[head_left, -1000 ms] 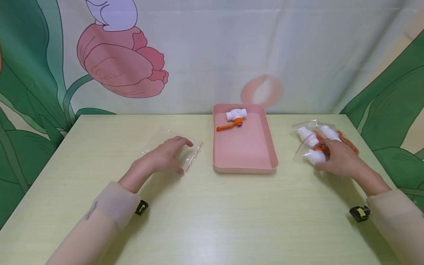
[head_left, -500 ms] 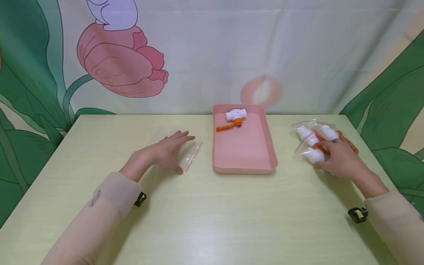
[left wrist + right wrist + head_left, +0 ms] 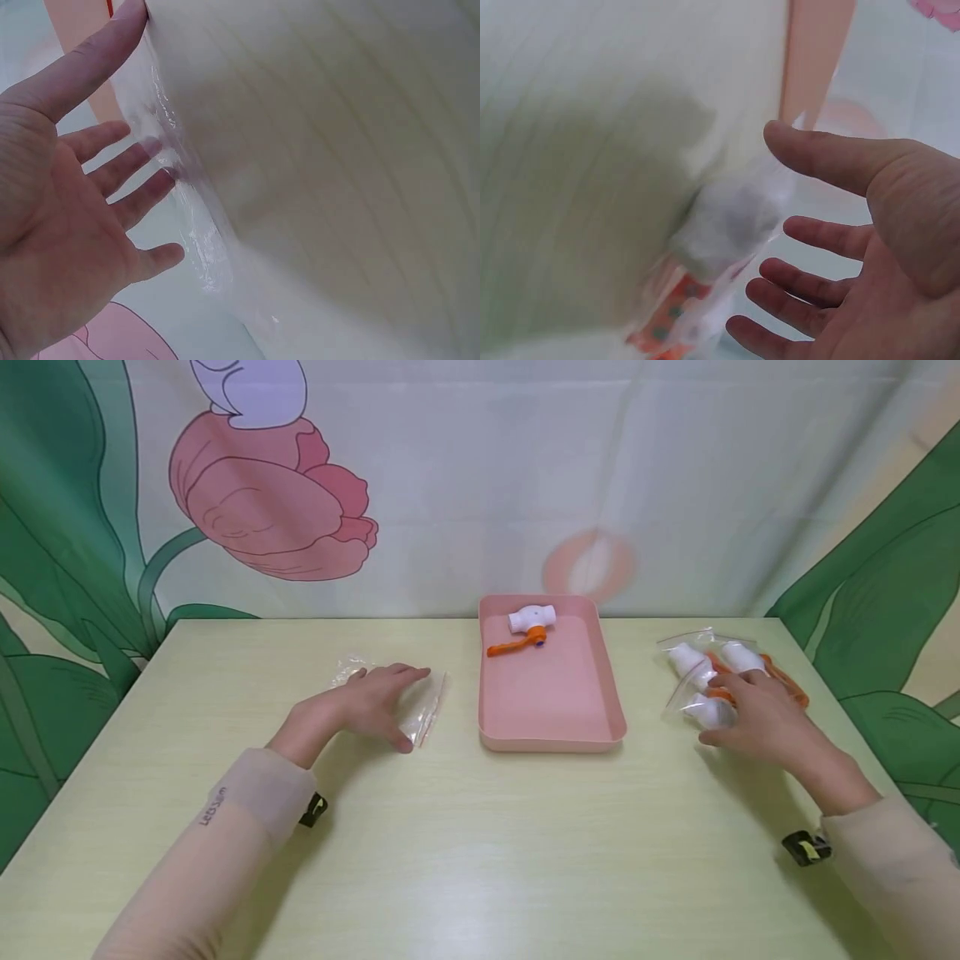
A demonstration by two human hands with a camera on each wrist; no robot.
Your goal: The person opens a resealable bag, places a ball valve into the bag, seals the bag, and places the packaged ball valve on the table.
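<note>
My left hand [image 3: 367, 702] lies over a flat clear zip bag [image 3: 429, 710] on the left of the table, thumb and fingers spread. In the left wrist view the fingertips meet the crinkled bag [image 3: 202, 251] without curling round it. Over on the right, my right hand [image 3: 761, 718] hovers at several bagged white ball valves [image 3: 708, 712] with orange handles. Its thumb stands away from the fingers. The right wrist view shows a gap between that hand [image 3: 870, 247] and a blurred bagged valve [image 3: 735, 217]; whether a fingertip touches plastic is hard to tell.
A pink tray [image 3: 555, 746] stands mid-table, between the hands. One unbagged white ball valve [image 3: 532, 618] with an orange handle lies at its back left. Behind the table's rear edge hangs a curtain [image 3: 450, 485] printed with flowers and leaves.
The clear bag has shifted a little left and crumpled under my left hand, whose fingers spread. My right hand has loosened, its thumb moving off the bagged valves.
</note>
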